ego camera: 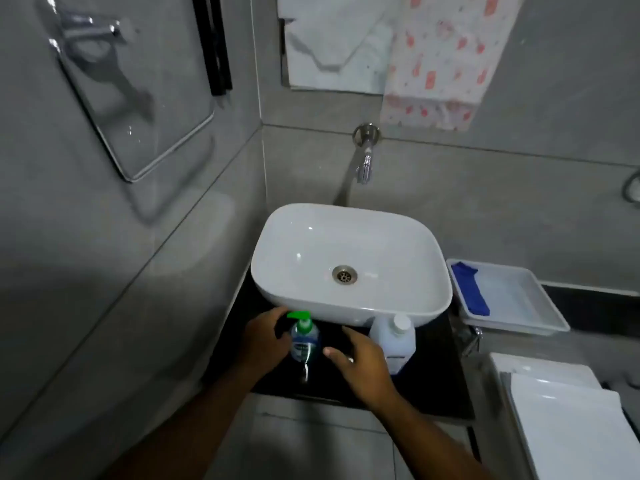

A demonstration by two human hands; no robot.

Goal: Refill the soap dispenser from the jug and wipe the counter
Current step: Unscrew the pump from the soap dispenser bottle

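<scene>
The soap dispenser (304, 341), a small clear bottle with a green pump, stands on the dark counter (436, 386) in front of the basin. My left hand (265, 339) is at its left side, fingers curling toward the bottle near the pump; whether it grips is unclear. My right hand (360, 362) hovers just right of the dispenser, fingers relaxed and spread, holding nothing. The translucent refill jug (394, 341) with a white cap stands behind my right hand, next to the basin. A blue cloth (471, 289) lies in a white tray (540, 306) to the right.
A white vessel basin (349, 261) fills the counter's back, under a wall tap (365, 157). Towels (446, 57) hang above. A mirror (138, 98) is on the left wall. A white toilet lid (571, 424) sits at lower right.
</scene>
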